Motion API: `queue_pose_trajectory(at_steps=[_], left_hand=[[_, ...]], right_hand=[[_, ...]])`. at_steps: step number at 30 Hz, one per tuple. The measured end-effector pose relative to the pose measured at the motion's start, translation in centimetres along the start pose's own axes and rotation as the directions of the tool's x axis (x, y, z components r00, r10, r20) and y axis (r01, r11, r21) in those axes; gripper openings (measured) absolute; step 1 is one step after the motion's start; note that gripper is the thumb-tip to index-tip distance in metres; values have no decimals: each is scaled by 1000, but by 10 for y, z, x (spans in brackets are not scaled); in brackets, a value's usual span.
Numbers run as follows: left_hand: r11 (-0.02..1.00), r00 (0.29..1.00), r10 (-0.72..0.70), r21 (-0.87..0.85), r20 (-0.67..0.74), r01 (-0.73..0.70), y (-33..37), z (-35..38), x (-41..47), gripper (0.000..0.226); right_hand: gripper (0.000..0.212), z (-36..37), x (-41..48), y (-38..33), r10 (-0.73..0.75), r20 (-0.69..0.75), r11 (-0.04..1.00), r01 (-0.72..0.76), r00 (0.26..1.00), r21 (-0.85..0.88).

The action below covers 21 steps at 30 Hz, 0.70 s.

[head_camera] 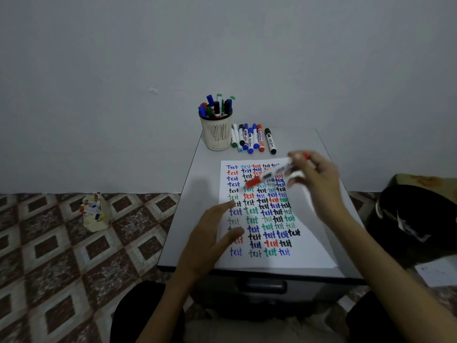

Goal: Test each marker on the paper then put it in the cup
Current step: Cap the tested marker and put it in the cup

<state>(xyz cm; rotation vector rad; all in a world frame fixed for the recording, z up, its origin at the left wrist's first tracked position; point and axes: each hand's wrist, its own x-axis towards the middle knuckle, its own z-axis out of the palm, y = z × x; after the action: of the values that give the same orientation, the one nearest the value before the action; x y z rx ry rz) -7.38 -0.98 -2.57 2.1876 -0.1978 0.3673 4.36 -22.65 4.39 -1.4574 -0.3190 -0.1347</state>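
Observation:
A white paper (311, 246) covered with rows of coloured "test" words lies on a small grey table (195, 184). My right hand (319, 179) holds a red marker (267, 175) above the paper's upper right part; both are blurred with motion. My left hand (210, 233) lies flat with fingers spread on the paper's left edge. A beige slotted cup (216, 134) holding several markers stands at the table's far side. Several more markers (252, 139) lie in a row to the right of the cup.
A small cream box (95, 216) with coloured items stands on the patterned floor at the left. A black bin or bag (415, 219) sits to the right of the table. A grey wall is right behind the table.

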Motion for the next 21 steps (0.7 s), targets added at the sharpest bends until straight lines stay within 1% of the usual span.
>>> queue_pose_trajectory(at_steps=[3, 5, 7, 9, 12, 15, 18, 21], left_hand=[[996, 999, 44, 77, -17, -43, 1, 1, -3, 54], [980, 995, 103, 173, -19, -98, 1, 2, -6, 43], [965, 989, 149, 222, -15, -142, 0, 3, -9, 33], [973, 990, 142, 185, -18, -136, 3, 3, -11, 33], [976, 987, 158, 147, 19, -159, 6, 3, -13, 36], [965, 979, 183, 175, 92, -197, 5, 3, -15, 25], [952, 971, 219, 197, 100, -235, 3, 3, -15, 19], [949, 969, 235, 199, 81, -246, 3, 3, -15, 20]], right_hand=[[14, 21, -49, 2, 81, 188, 997, -75, 979, -36], [15, 34, -70, 5, 95, 246, 995, -94, 965, -14], [12, 44, -81, 7, 94, 244, 991, -114, 965, 66], [10, 51, -86, 8, 107, 238, 982, -140, 965, 125], [23, 56, -90, 11, 162, 283, 979, -189, 945, 70], [26, 56, -92, 13, 166, 308, 977, -198, 937, 75], [29, 53, -93, 11, 170, 318, 972, -212, 933, 102], [19, 54, -96, 12, 188, 326, 962, -241, 926, 130]])
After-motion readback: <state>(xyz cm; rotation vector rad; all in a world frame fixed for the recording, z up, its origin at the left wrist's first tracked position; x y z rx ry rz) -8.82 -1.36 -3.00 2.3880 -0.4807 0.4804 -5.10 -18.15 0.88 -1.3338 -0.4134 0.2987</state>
